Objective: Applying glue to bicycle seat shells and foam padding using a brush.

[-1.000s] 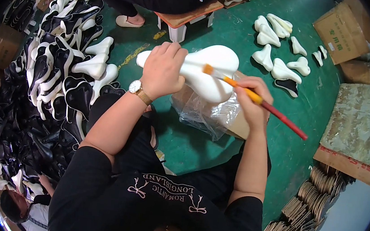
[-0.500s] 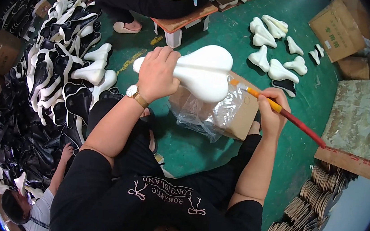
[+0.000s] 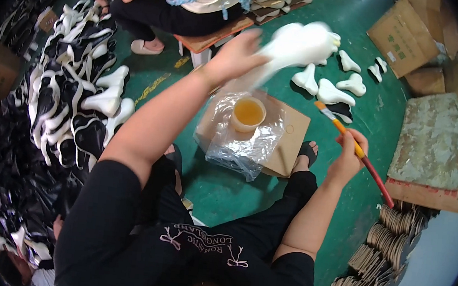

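Note:
My left hand (image 3: pixel 236 59) reaches forward, blurred by motion, and is closed on the narrow end of a white bicycle saddle (image 3: pixel 297 47). The saddle is smeared too, its wide end over the white pieces on the floor. My right hand (image 3: pixel 348 158) grips a paintbrush (image 3: pixel 375 182) with a yellow and red handle, its orange-tipped bristles pointing up and left. Between my knees, a plastic tub (image 3: pixel 246 127) of amber liquid stands on a cardboard box (image 3: pixel 284 154) partly covered by a clear plastic sheet (image 3: pixel 233 157).
White saddle pieces (image 3: pixel 332 92) lie on the green floor ahead. At left is a heap of black and white saddles (image 3: pixel 59 80). Cartons (image 3: pixel 402 38) and stacked brown pieces (image 3: pixel 367 263) line the right side. A person (image 3: pixel 199 6) sits ahead; another (image 3: pixel 17 271) is at lower left.
My left hand has carried the saddle forward and right, off the box, uncovering the tub. My right hand has shifted slightly right and down with the brush.

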Demonstrator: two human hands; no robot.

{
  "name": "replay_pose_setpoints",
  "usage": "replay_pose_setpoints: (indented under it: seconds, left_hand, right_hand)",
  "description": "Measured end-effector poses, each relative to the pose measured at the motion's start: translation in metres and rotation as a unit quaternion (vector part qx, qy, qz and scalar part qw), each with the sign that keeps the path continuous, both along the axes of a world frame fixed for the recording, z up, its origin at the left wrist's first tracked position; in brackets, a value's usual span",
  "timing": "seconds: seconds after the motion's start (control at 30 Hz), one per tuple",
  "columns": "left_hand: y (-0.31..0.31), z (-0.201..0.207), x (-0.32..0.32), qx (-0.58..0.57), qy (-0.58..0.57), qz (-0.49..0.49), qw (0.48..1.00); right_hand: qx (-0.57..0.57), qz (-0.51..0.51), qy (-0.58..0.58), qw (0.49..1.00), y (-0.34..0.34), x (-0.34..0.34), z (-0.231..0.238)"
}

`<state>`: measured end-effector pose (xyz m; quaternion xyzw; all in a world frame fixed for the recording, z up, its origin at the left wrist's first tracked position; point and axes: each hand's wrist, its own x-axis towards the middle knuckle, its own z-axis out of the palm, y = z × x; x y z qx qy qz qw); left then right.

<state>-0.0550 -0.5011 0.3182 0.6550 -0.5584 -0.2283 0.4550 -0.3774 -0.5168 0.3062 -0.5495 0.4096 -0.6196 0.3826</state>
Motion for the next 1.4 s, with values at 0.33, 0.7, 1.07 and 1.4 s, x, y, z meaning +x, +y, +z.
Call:
replay_pose_setpoints:
  seconds: [0.33,0.7,1.07,1.4]
  left_hand:
    - [0.103,-0.015,0.148,-0.065,-0.075,0.052,0.994]
    - [0.424,-0.291,0.146,0.553,0.098,0.394,0.728]
    - [0.407,-0.276,0.135,0.597,0.006,0.222,0.771]
    - [0.268,-0.073,0.152,0.013,0.194,0.347,0.917]
  right_hand:
    - [0.002,0.122,0.011,0.992,-0.005,0.0,-0.011]
    - [0.092,0.169,0.075,0.978,-0.009,0.055,-0.022]
    - [0.056,0.176,0.112,0.976,0.012,0.089,-0.008]
    - [-0.027,0.273,0.19,0.943,0.028,0.099,-0.005]
